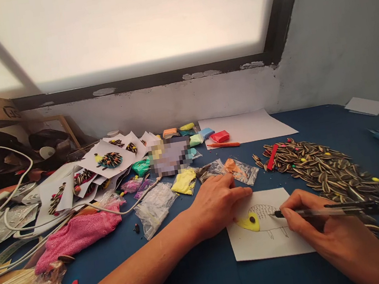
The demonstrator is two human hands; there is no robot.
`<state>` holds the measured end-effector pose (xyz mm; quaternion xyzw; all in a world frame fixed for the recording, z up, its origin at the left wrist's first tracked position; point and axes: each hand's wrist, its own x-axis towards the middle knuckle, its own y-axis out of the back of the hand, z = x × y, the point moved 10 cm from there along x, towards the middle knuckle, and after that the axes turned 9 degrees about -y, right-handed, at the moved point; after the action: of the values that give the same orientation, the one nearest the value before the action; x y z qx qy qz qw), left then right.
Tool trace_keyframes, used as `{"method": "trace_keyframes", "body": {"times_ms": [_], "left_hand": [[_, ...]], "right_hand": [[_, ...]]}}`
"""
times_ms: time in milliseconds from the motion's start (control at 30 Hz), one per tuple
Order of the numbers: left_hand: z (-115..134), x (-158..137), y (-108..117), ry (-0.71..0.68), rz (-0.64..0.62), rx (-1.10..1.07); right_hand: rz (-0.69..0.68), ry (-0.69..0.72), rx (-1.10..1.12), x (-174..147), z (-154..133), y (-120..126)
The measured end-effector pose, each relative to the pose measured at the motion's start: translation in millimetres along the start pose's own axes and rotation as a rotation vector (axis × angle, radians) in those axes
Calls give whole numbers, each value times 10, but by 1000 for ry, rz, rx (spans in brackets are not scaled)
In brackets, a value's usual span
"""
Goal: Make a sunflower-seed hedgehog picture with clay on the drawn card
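Pen (pixel 333 210) sat clamped in the right hand (pixel 333 232), inking, I judged, the drawing (pixel 264 216) on paper (pixel 264 250) the left hand (pixel 217 202), fingers unclenched, steadied on the table (pixel 204 279), the next stroke wanting lightness.

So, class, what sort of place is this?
Probably a craft table: a line drawing with a yellow head, a heap of sunflower seeds, and a bag of yellow modelling clay.

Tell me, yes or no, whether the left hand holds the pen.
No, the right hand grips the pen, while the left hand rests at the edge of the paper.
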<state>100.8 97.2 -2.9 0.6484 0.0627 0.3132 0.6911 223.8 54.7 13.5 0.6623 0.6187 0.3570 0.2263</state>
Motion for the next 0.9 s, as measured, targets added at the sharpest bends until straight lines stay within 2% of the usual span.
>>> {"method": "trace_keyframes", "body": {"times_ms": [333, 567, 900], "left_hand": [[-6, 9, 12, 1, 11, -10], [-3, 0, 13, 4, 8, -3], [-6, 11, 12, 6, -8, -2]], "right_hand": [[12, 19, 20, -27, 32, -4], [87, 20, -20, 1, -22, 137], [16, -64, -31, 8, 49, 45]]}}
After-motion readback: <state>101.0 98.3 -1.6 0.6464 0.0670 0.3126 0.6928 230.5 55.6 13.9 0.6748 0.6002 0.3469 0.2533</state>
